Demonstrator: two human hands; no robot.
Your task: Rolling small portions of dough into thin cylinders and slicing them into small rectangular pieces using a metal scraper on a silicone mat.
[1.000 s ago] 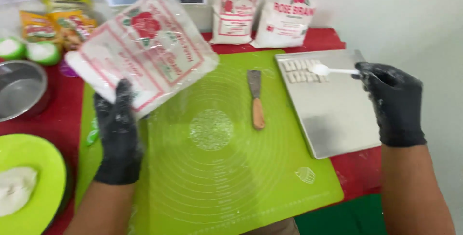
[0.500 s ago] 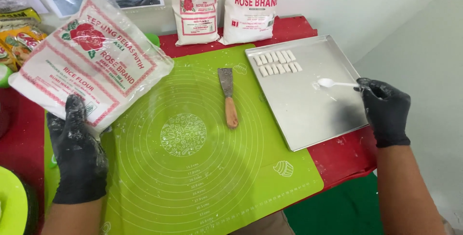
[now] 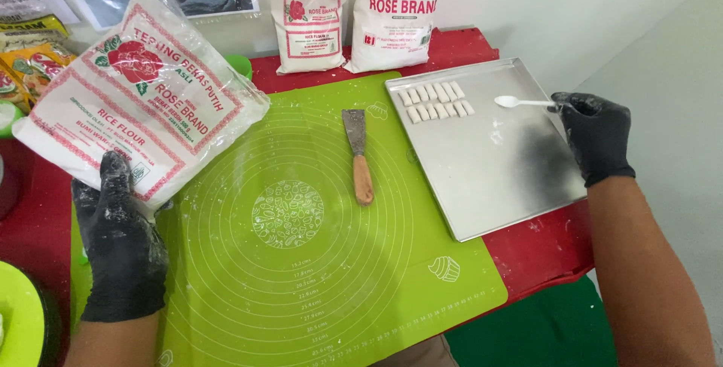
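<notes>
— Gloves on both hands, black ones, dusted white. What is the left hand (image 3: pixel 120 243) doing?

— It grips the lower corner of a clear plastic bag of white flour (image 3: pixel 143 96) with red printing. The thumb lies on the front of the bag, and the rest of the bag stands tilted up and away from the hand, over the far left part of the green silicone mat (image 3: pixel 316 292).

— And the right hand (image 3: pixel 595 137)?

— Closed around the handle end of a small white spoon (image 3: pixel 520 101). The spoon points from the fingers toward the left hand, its bowl over a metal tray (image 3: pixel 489 178) — whether it touches the tray I cannot tell.

— Where is the tray against that hand?

— Just inward of it and partly under it. The hand sits at the tray's outer edge. Beyond the spoon's bowl, at the tray's far corner, small pale dough pieces (image 3: pixel 435 102) lie in two short rows, side by side.

— Anything between the hands?

— A scraper (image 3: pixel 358 152) with a wooden handle lies flat on the mat, blade away from the person, nearer the right hand than the left. Farther off, beyond both hands, two more flour bags (image 3: pixel 354 16) stand upright against the wall. At the left hand's outer side, a green plate (image 3: pixel 21 314) shows at the picture's edge.
</notes>
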